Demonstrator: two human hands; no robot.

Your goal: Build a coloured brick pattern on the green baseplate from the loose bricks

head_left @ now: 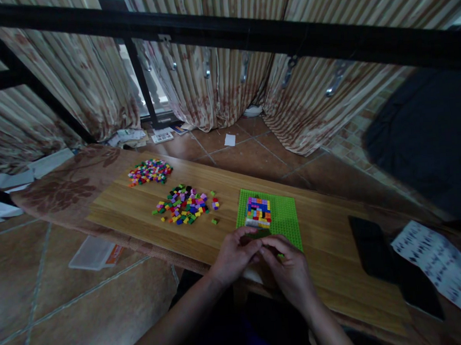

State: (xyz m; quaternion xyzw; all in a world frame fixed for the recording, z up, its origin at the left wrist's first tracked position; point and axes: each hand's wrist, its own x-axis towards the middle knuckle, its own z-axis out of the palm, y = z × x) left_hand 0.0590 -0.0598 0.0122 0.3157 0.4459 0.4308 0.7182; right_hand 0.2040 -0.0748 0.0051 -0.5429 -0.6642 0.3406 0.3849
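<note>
My left hand (234, 252) and my right hand (287, 265) meet over the near edge of a green studded baseplate (285, 216). Fingertips of both are pinched together, and whatever lies between them is too small or hidden to make out. Just beyond the fingers, a block of multicoloured toy bricks (259, 211) is built on the plate's left part, with purple, orange, blue, red, yellow and whitish pieces in rows. My hands cover the plate's near left corner.
Left of the plate lies a loose pile of bricks (186, 204), with a second pile (150, 171) farther off on the wooden board (322, 224). Dark flat objects (373, 247) and a printed sheet (444, 269) lie at right. A black metal bar (223, 26) crosses above.
</note>
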